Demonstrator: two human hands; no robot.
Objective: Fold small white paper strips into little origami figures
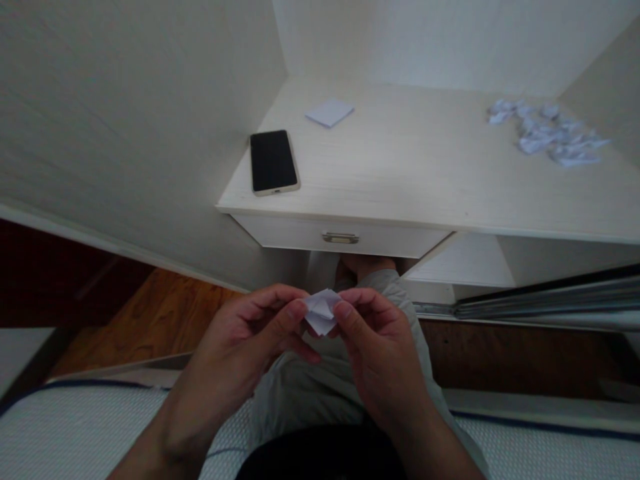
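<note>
A small folded piece of white paper is held above my lap, between both hands. My left hand pinches its left corner with thumb and forefinger. At the opposite corner, the thumb and fingers of my right hand are closed on it. The paper has several creased layers and a diamond-like outline. Parts of its edges are hidden under my fingertips. Beyond the hands, a flat folded paper square lies on the white desk.
A phone with a dark screen lies near the desk's left front edge. Several crumpled or folded paper pieces are heaped at the right. Below the desktop is a drawer with a metal handle. White side panels enclose the desk.
</note>
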